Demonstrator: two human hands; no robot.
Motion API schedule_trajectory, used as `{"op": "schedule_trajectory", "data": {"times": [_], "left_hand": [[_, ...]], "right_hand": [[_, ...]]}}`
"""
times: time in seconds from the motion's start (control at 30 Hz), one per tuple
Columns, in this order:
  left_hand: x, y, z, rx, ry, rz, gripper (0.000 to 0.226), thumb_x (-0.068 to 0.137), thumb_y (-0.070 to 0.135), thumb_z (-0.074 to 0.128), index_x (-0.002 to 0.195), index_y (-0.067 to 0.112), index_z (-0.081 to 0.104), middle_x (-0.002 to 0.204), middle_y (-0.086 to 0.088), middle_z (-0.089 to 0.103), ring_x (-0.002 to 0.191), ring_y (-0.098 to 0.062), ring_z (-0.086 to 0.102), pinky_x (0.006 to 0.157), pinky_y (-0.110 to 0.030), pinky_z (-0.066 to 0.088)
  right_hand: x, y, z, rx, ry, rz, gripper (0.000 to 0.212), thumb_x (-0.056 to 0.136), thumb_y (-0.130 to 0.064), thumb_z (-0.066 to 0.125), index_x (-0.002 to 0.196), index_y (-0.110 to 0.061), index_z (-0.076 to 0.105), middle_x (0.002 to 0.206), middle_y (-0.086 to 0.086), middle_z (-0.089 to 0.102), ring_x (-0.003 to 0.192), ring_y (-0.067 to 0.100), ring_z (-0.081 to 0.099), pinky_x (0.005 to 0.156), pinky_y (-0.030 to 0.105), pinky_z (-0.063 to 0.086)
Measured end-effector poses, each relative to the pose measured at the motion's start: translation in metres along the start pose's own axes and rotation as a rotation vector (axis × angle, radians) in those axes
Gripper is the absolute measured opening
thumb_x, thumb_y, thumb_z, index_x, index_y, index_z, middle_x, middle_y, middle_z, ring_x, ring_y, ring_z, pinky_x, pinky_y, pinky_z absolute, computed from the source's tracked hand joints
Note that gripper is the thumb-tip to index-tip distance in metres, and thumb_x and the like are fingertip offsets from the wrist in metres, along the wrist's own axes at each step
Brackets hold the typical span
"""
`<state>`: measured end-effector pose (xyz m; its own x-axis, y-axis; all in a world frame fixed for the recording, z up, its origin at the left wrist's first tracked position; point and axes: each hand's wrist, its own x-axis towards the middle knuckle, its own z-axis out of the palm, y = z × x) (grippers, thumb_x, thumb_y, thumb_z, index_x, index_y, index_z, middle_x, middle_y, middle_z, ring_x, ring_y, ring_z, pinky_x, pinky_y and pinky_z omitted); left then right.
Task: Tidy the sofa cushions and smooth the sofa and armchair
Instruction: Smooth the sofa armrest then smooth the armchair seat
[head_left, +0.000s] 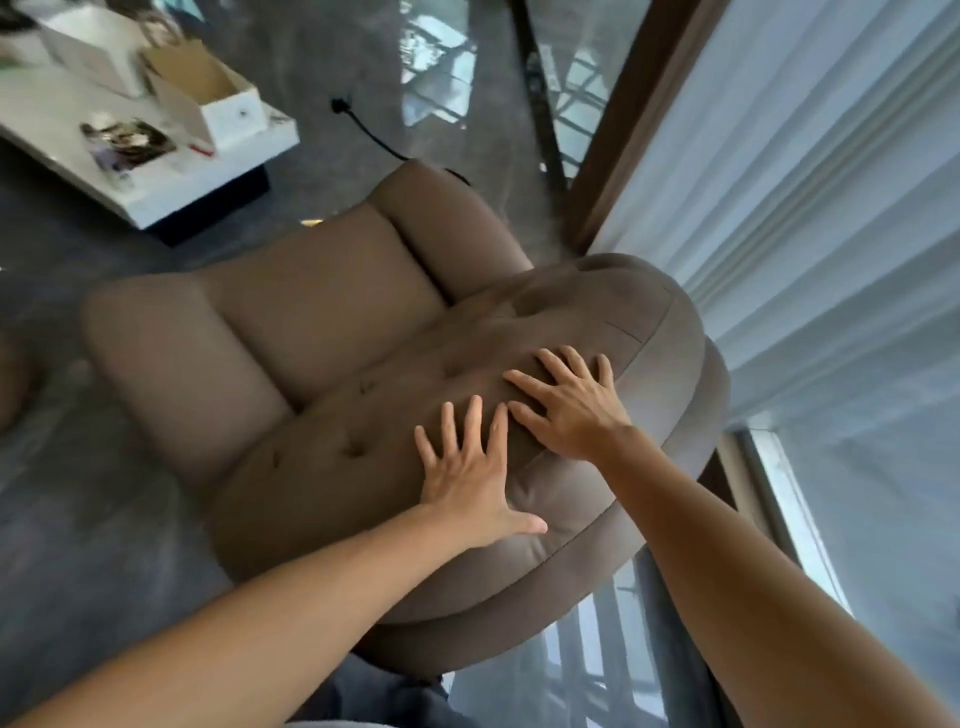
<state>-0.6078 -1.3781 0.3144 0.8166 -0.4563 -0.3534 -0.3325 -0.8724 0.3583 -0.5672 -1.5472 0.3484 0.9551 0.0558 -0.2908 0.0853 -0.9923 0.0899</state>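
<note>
A brown upholstered armchair fills the middle of the view, seen from behind and above its tufted backrest. My left hand lies flat on the backrest cushion with its fingers spread. My right hand rests flat just beside it, a little further up the cushion, fingers spread too. Neither hand holds anything. The seat and both padded arms lie beyond the hands. No sofa is in view.
A white low table stands at the upper left, carrying an open cardboard box and small items. Sheer white curtains hang on the right by a window. A black cable trails over the grey floor behind the chair.
</note>
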Motion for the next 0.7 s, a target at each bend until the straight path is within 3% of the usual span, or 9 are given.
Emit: {"op": "schedule_trajectory", "data": {"times": [0.3, 0.7], "left_hand": [[-0.019, -0.013, 0.006, -0.02, 0.027, -0.056, 0.138, 0.049, 0.082, 0.069, 0.149, 0.036, -0.015, 0.162, 0.007, -0.018, 0.148, -0.034, -0.015, 0.109, -0.073, -0.002], [-0.089, -0.116, -0.023, -0.082, 0.018, -0.116, 0.123, 0.058, 0.068, 0.078, 0.15, 0.046, -0.001, 0.163, 0.014, -0.002, 0.148, -0.031, 0.001, 0.108, -0.073, 0.014]], "right_hand": [[-0.024, -0.011, 0.012, 0.01, 0.048, -0.043, 0.073, 0.083, -0.074, 0.003, 0.148, -0.05, 0.027, 0.159, 0.002, 0.027, 0.144, 0.03, 0.016, 0.114, 0.058, 0.012], [-0.046, -0.106, 0.002, 0.004, -0.012, -0.012, 0.085, 0.076, -0.083, 0.0, 0.151, -0.047, 0.017, 0.163, 0.003, 0.02, 0.146, 0.034, 0.013, 0.113, 0.057, 0.016]]}}
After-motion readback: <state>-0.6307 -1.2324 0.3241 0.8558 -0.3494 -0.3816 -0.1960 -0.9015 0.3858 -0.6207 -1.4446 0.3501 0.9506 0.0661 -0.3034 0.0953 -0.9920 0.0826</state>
